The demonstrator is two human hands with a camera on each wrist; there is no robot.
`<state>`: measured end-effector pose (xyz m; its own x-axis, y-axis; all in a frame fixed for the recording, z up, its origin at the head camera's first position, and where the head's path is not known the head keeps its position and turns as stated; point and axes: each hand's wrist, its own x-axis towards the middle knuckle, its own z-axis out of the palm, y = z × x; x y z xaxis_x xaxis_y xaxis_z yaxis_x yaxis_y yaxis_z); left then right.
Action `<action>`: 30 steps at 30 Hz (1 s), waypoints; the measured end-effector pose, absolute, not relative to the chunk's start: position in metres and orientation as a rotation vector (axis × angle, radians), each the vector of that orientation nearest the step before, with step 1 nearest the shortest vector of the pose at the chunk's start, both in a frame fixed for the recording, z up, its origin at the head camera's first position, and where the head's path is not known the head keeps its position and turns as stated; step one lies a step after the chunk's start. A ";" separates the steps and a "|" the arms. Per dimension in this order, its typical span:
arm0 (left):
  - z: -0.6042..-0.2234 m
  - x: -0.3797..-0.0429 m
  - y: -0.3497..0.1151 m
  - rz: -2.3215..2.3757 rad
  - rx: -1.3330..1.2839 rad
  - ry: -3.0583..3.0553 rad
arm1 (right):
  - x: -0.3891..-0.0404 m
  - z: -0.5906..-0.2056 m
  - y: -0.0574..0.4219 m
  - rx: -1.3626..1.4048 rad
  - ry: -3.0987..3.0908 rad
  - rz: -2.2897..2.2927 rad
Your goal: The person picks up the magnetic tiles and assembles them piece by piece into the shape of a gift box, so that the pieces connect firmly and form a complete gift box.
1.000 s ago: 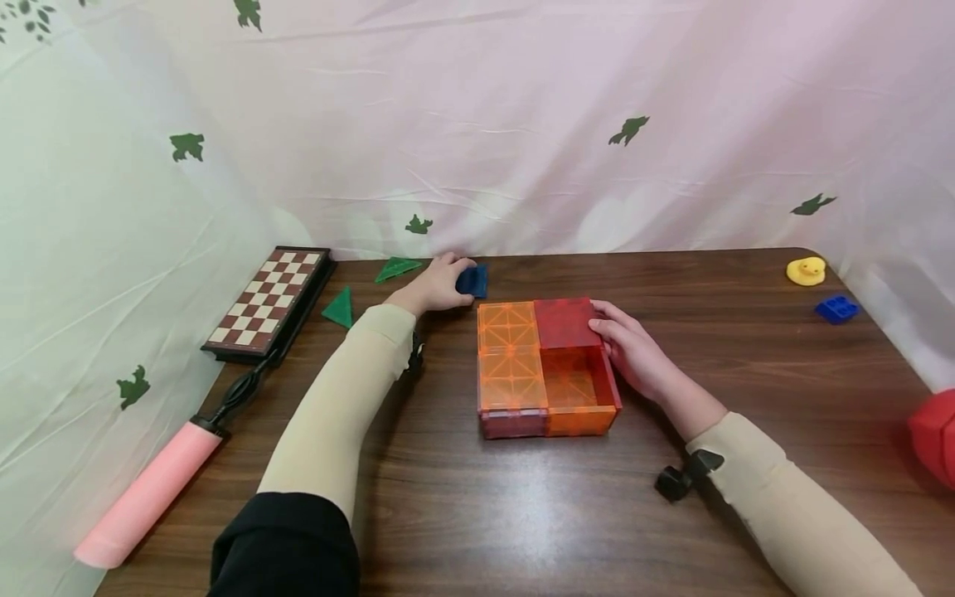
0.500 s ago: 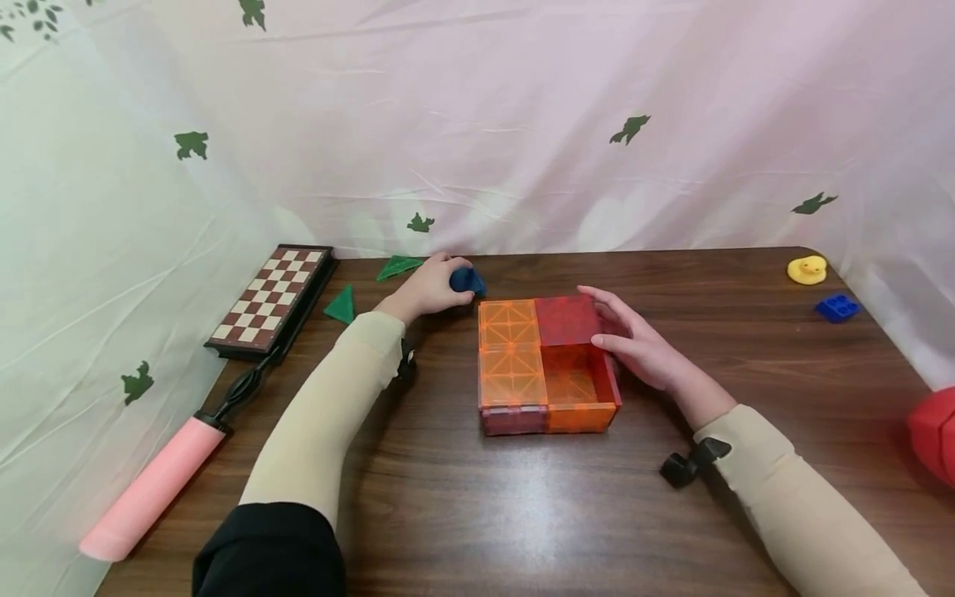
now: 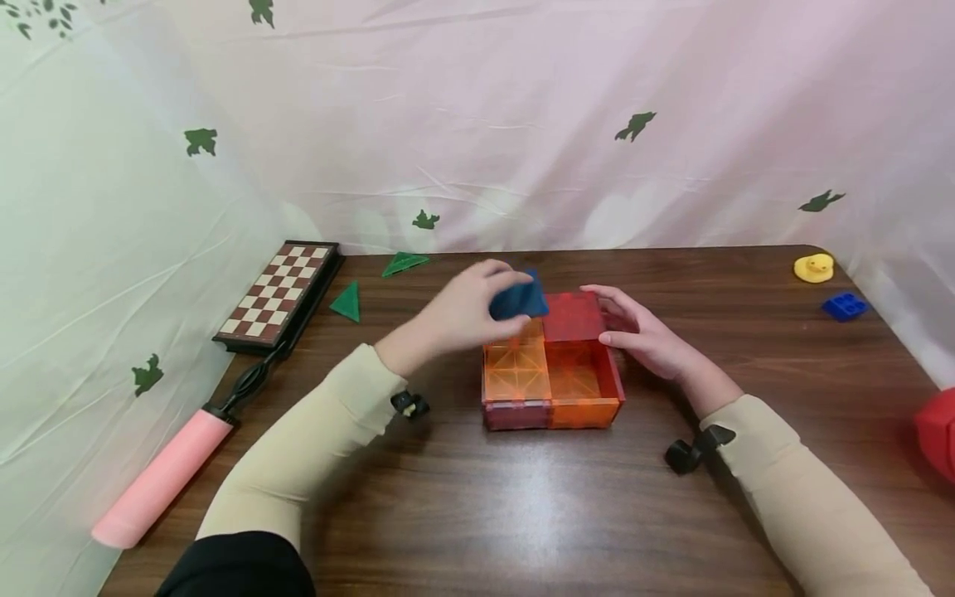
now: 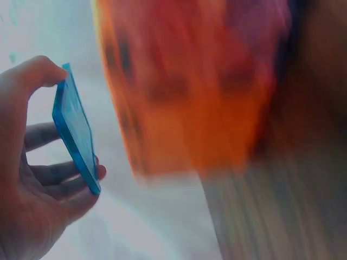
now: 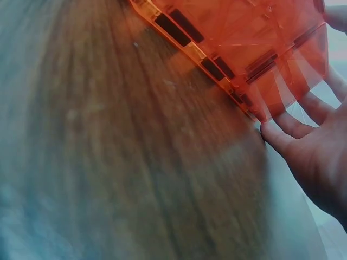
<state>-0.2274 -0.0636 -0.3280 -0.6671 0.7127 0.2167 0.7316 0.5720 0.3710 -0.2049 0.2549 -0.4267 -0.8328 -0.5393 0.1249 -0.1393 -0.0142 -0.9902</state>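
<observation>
1. One left hand (image 3: 470, 311) pinches one blue tile (image 3: 525, 300) between thumb and fingers. The tile is held up on edge, tilted; in the head view it overlaps the far left part of the box, while the left wrist view shows a gap between the two.
2. One right hand (image 3: 642, 336) has its thumb and fingers spread at the far right corner of the box, the fingers lying against its wall.
3. One box (image 3: 588, 412), built of see-through tiles, rests on one brown wooden table (image 3: 462, 514). Three of its four top quarters are covered — two orange tiles (image 3: 516, 373) on the left and one red tile (image 3: 573, 318) at far right. The near right quarter is uncovered, showing the orange floor. Two panels make its front: one purplish, one orange.
4. Two green triangles (image 3: 346, 302) lie well to the left of the box, apart from each other.
5. Further left are one checkered board (image 3: 276, 294) and one pink cylinder (image 3: 164, 481) with a black handle; whether handle and board touch, I cannot tell.
6. At far right sit one yellow duck (image 3: 814, 268) and, just nearer, one blue block (image 3: 845, 307). One red object (image 3: 938, 435) is cut off by the picture's edge.
7. Two cream sleeves (image 3: 813, 489) cover the forearms, with one black camera (image 3: 697, 450) at each wrist.
8. Pale cloth (image 3: 448, 99) behind carries six green patches (image 3: 636, 126) — plus a leafy print at top left.
</observation>
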 end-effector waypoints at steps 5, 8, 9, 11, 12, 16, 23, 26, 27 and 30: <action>-0.325 -0.186 -0.032 -0.606 -1.482 -2.647 | -0.206 -0.428 0.256 -0.766 1.895 -1.956; -0.330 -0.171 -0.017 -0.546 -1.562 -2.624 | -0.206 -0.429 0.256 -0.798 1.846 -1.985; -0.332 -0.167 -0.013 -0.524 -1.575 -2.625 | -0.206 -0.429 0.256 -0.799 1.837 -1.991; -0.335 -0.160 -0.006 -0.490 -1.590 -2.628 | -0.206 -0.429 0.254 -0.777 1.823 -1.999; -0.337 -0.157 -0.004 -0.474 -1.590 -2.636 | -0.206 -0.429 0.254 -0.758 1.821 -2.001; -0.342 -0.149 0.004 -0.421 -1.589 -2.645 | -0.205 -0.426 0.250 -0.655 1.838 -2.000; -0.344 -0.146 0.011 -0.364 -1.530 -2.686 | -0.204 -0.426 0.249 -0.622 1.828 -2.011; -0.346 -0.146 0.013 -0.350 -1.501 -2.687 | -0.203 -0.426 0.249 -0.623 1.827 -2.019; -0.346 -0.147 0.013 -0.348 -1.493 -2.691 | -0.203 -0.426 0.250 -0.623 1.828 -2.020; -0.348 -0.147 0.012 -0.355 -1.477 -2.696 | -0.202 -0.426 0.251 -0.625 1.822 -2.030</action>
<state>-0.1468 0.0122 -0.3477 -0.5435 0.8259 0.1501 0.8366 0.5183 0.1777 -0.2017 0.2508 -0.4262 -0.8448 -0.5264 0.0959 -0.0386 -0.1188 -0.9922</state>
